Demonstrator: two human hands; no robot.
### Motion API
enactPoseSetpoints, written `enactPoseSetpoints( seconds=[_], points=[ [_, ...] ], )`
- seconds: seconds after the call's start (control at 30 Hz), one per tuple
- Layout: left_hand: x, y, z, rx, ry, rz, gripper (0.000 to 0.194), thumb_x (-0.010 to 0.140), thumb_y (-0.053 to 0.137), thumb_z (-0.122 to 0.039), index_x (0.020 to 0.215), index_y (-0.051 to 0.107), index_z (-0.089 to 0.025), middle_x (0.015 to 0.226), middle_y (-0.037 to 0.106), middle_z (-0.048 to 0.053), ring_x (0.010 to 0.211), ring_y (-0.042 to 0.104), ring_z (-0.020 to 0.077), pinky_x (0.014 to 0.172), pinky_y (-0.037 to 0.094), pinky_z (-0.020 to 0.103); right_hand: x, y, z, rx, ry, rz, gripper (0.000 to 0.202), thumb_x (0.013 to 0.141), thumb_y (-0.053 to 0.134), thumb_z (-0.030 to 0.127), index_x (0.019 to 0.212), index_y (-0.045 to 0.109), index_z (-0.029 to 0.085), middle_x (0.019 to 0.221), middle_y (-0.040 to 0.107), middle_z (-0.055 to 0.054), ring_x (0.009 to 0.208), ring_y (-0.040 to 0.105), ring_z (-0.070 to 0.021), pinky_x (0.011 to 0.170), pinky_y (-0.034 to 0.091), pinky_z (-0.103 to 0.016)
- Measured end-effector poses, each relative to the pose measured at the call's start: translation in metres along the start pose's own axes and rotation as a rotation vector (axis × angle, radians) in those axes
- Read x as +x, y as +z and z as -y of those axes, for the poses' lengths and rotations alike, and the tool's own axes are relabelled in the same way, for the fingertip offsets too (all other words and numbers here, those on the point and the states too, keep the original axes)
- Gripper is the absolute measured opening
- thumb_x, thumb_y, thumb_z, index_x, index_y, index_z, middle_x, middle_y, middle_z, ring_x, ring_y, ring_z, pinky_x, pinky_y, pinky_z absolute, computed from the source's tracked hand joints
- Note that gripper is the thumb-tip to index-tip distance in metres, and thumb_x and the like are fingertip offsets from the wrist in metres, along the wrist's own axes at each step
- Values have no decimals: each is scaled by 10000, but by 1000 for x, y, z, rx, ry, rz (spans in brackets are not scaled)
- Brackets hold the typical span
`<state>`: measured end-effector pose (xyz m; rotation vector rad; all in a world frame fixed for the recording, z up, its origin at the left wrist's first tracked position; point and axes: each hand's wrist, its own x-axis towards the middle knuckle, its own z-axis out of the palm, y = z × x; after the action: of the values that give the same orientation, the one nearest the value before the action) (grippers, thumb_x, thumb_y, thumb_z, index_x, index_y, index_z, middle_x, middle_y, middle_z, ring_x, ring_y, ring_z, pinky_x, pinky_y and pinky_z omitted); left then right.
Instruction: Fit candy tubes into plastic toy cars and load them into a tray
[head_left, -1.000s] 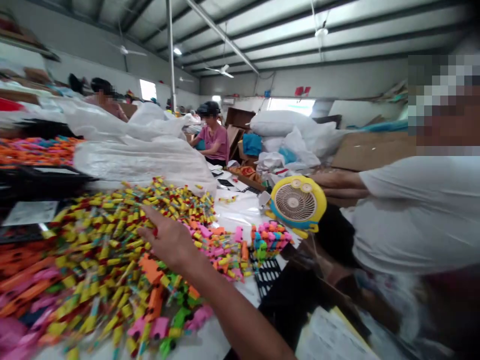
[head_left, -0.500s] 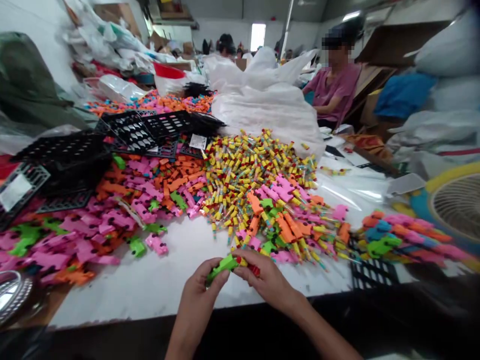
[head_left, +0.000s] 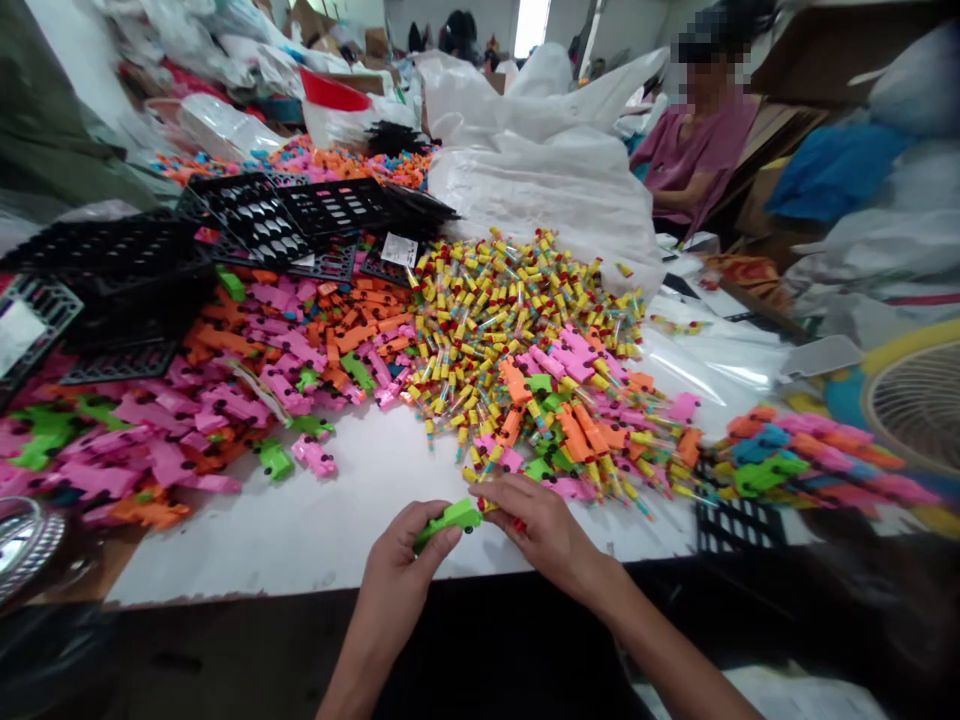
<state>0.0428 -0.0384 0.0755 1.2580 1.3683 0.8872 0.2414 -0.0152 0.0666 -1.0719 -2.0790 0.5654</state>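
My left hand (head_left: 409, 550) pinches a green toy car (head_left: 454, 518) between thumb and fingers, just above the front of the white table. Close by on its right, my right hand (head_left: 536, 525) is closed around a small yellow and red tube (head_left: 489, 506), mostly hidden by the fingers. The tube's end lies against or very near the car's front; I cannot tell whether they are joined. Beyond my hands spreads a heap of yellow-banded clear tubes (head_left: 480, 340) with red ends. Pink, orange and green toy cars (head_left: 585, 430) lie on its right side.
Loose toy cars (head_left: 165, 450) cover the left of the table (head_left: 360, 480), with black plastic trays (head_left: 112, 245) over them. A white sack (head_left: 532, 190) stands behind the tubes. At right are more toy cars (head_left: 772, 470), a fan (head_left: 915, 410) and a seated person (head_left: 697, 160).
The view has tipped downward slightly. My right hand has shifted a little right relative to the left, and more of the green car's front shows between them.
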Motion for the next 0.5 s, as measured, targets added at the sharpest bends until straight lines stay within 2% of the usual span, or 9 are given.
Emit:
enactPoseSetpoints(
  seconds=[0.13,0.23,0.5],
  points=[
    [-2,1,-4,-8,-35,-13,331,740,661,-477,919,685,-200,841,639,30,828,549,201,769,417,289,-2,1,1,-47,-55,20,250,931,506,204,1150,627,198,931,694,-80,873,646,-156,753,555,-272],
    [-3,2,-11,-26,-107,-22,364,711,672,-501,898,686,-189,751,598,7,701,507,168,676,407,277,-4,3,-1,-69,-95,-18,244,927,516,196,1140,636,204,917,704,-77,858,649,-157,743,554,-278],
    [-1,3,-16,-59,-177,6,422,669,686,-524,895,677,-168,681,545,-10,625,431,141,594,360,256,-3,7,-4,-89,-86,-40,247,926,528,211,1143,642,191,939,712,-81,867,666,-155,755,567,-274]
  ],
)
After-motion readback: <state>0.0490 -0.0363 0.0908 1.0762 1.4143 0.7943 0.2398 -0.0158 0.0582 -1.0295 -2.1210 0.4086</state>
